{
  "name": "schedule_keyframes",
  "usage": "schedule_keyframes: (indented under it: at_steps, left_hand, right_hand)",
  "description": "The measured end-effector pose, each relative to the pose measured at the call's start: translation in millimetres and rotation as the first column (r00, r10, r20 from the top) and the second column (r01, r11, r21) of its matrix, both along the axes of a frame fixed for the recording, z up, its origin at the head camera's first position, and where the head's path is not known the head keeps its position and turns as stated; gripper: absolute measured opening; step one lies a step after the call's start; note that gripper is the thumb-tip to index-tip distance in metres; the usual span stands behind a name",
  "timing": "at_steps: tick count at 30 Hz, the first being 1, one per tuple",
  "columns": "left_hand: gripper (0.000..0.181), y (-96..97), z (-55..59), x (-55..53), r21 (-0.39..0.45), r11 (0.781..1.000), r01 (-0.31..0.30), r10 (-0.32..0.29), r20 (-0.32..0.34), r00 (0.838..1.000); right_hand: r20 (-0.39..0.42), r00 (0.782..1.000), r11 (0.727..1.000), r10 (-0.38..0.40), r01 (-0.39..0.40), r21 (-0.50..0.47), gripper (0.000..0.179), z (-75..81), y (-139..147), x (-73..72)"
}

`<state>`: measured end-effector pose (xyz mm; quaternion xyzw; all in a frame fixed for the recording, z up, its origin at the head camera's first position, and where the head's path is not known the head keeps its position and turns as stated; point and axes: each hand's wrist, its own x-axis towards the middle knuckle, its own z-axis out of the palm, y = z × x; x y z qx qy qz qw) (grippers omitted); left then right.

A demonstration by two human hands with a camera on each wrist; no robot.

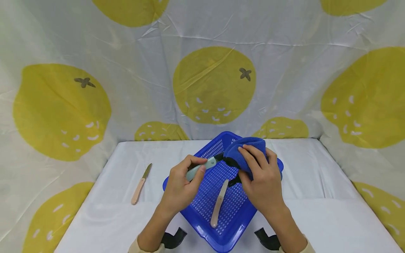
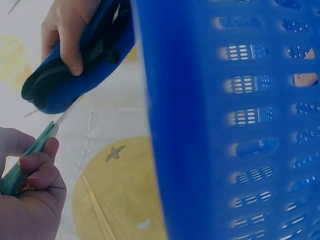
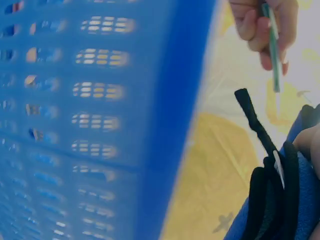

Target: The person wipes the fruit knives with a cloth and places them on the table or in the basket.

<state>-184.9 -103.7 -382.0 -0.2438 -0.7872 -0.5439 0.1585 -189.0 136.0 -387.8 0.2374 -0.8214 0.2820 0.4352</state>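
My left hand [image 1: 180, 186] grips the pale green handle of a small knife [image 1: 202, 168] above the blue plastic basket [image 1: 225, 242]. From the handle the blade runs toward a folded blue cloth [image 1: 245, 147] with black edging, which hides its far part. The cloth is bunched in my right hand [image 1: 265, 179], the fingers over its top and the thumb below. A black strap [image 3: 252, 120] hangs from the cloth in the right wrist view. Inside the basket, under my hands, lies a knife with a beige handle [image 1: 216, 211].
Another knife with a pinkish handle [image 1: 137, 191] lies on the white tabletop [image 1: 104, 225], left of the basket. Behind stands a white curtain [image 1: 139, 88] printed with yellow lemons. Black curved mounts [image 1: 173, 239] show near both wrists.
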Motion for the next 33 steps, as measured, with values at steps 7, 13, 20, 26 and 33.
schedule_keyframes:
  at_steps: [7, 13, 20, 26, 33]
  left_hand:
    - [0.017, 3.6, 1.4, -2.7, -0.011, 1.000, 0.023, -0.024, -0.018, 1.000]
    - [0.027, 3.5, 0.2, -1.6, -0.008, 0.998, 0.060, -0.060, -0.052, 0.997]
    - [0.020, 3.1, -0.2, 2.0, 0.051, 0.996, 0.074, -0.070, -0.086, 0.994]
    - [0.020, 3.3, -1.3, 1.9, 0.065, 0.996, 0.064, -0.056, -0.127, 0.990]
    - [0.017, 1.9, -1.0, 0.3, 0.063, 0.996, 0.057, -0.049, -0.128, 0.991]
  right_hand:
    - [-0.029, 0.991, 0.991, 0.129, -0.128, 0.025, 0.053, 8.2, -12.9, 15.1]
    - [-0.026, 0.980, 0.973, 0.197, -0.192, 0.130, 0.061, 5.8, -27.8, 22.9]
    - [-0.019, 0.986, 0.981, 0.165, -0.163, 0.101, 0.061, 4.4, -28.4, 23.1]
    - [-0.047, 0.990, 0.989, 0.134, -0.131, 0.075, 0.058, 5.1, -24.3, 17.3]
    - [-0.022, 0.998, 0.996, 0.064, -0.062, 0.057, 0.053, 7.6, -6.1, 6.7]
